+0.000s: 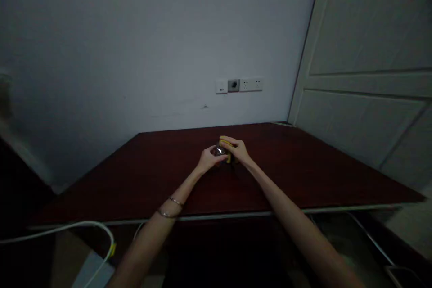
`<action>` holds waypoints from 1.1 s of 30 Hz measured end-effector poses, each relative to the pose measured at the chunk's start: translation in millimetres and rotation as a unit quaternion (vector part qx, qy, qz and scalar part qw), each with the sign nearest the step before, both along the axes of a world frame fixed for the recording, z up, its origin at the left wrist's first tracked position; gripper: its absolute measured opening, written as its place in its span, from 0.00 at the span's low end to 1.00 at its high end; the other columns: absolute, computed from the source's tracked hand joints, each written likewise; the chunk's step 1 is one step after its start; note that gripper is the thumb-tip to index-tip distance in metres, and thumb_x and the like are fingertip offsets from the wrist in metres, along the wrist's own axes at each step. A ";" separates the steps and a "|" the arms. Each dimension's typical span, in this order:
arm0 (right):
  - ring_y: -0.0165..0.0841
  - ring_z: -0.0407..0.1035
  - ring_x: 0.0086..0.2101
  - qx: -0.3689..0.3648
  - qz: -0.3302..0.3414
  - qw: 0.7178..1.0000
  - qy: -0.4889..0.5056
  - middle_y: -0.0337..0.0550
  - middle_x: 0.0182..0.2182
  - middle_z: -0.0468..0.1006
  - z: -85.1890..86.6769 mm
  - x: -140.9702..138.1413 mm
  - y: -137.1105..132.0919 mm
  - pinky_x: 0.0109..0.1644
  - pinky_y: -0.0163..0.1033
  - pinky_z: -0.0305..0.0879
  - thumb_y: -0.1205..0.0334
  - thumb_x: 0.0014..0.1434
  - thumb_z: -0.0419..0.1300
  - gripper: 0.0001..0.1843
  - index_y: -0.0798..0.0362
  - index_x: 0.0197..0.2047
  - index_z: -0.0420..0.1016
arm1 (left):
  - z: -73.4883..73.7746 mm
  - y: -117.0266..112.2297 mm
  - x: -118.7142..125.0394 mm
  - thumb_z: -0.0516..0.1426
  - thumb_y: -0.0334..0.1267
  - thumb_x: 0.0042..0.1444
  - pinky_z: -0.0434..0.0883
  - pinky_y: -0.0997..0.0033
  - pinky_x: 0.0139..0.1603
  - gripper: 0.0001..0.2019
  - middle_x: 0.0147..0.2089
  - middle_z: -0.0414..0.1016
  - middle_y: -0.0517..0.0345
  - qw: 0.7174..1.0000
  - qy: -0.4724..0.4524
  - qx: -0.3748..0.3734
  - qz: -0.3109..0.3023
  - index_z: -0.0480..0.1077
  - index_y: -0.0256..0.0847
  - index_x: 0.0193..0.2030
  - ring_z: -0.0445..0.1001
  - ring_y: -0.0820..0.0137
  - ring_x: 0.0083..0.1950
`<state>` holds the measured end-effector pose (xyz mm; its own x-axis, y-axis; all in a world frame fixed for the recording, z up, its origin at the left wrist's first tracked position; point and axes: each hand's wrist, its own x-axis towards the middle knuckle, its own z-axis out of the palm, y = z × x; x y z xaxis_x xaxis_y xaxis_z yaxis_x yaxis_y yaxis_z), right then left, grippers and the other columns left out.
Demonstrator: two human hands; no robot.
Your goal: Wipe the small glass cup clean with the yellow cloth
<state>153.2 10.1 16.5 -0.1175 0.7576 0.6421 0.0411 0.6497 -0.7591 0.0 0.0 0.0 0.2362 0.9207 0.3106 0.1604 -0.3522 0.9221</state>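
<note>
Over the middle of the dark red table (162, 171), both hands meet around a small shiny object (219, 150). It looks dark or see-through and has a bright glint; its exact kind is too small to tell. My left hand (208, 160) is closed around its left side, thumb in front. From the right, my right hand (239, 149) curls its fingers over a yellow piece (225, 142), pressed close against the shiny object. More yellow shows below the right fingers. Whether the yellow piece is separate or part of the object, I cannot tell.
A pale wall stands behind the table, with sockets and switches (250, 84) on it. A panelled door (367, 31) is at the right. At the lower left a white cable (97, 224) loops by the table's front edge. The room is dim.
</note>
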 end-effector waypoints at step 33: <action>0.37 0.58 0.55 -0.069 0.068 0.987 -0.128 0.44 0.55 0.65 -7.8 13.6 1.2 0.59 0.45 0.52 0.57 0.49 0.60 0.32 0.48 0.58 0.60 | 10.2 4.3 -2.7 0.62 0.49 0.42 0.72 0.77 0.19 0.24 0.31 0.74 0.52 0.995 -0.057 -0.082 0.002 0.71 0.32 0.41 0.70 0.76 0.23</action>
